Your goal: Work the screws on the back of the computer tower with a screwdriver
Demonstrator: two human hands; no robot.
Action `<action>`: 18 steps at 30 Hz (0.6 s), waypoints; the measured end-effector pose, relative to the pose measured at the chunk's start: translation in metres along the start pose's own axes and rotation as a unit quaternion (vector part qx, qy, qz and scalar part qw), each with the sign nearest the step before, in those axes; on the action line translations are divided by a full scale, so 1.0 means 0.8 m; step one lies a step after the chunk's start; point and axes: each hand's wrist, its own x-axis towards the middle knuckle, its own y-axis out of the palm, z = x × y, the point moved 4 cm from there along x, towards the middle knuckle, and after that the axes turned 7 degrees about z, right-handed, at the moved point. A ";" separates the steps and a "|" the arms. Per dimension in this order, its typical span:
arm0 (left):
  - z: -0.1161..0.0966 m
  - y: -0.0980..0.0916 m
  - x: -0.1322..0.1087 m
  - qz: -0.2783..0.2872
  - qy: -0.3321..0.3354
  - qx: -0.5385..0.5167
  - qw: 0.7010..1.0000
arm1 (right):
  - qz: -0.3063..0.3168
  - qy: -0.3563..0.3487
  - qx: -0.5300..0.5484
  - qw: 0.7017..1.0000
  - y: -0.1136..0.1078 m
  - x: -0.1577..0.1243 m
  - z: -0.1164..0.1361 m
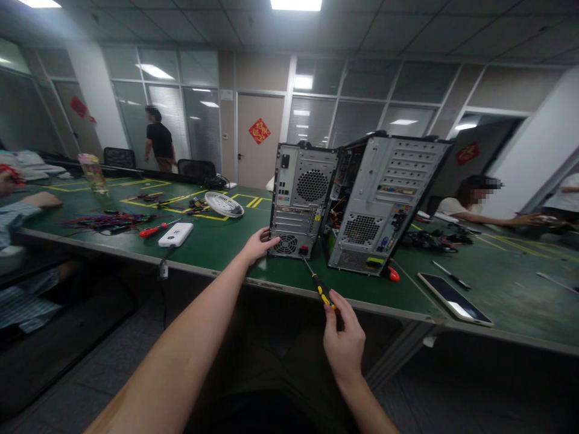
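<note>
A computer case stands upright near the table's front edge, its back panel with fan grilles and ports facing me. My left hand rests against its lower left side, with the thumb lying on the panel. My right hand grips the black and yellow handle of a screwdriver in its fingertips. The screwdriver's tip meets the bottom edge of the panel, just under the red and black power socket. A second, larger case stands tilted to the right of the first.
The green table holds a white power bank, a red screwdriver, tangled wires, a white basket and a phone. People sit at both sides; another person stands behind.
</note>
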 end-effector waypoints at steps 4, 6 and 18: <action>0.000 0.000 -0.001 -0.002 -0.001 0.001 1.000 | -0.001 0.002 -0.002 1.000 0.000 0.000 -0.003; 0.000 0.001 -0.001 -0.002 0.000 0.002 1.000 | 0.001 0.001 -0.001 1.000 0.001 0.000 -0.004; -0.006 0.006 -0.003 -0.003 -0.001 -0.002 1.000 | 0.044 -0.032 -0.007 0.998 0.001 0.000 0.002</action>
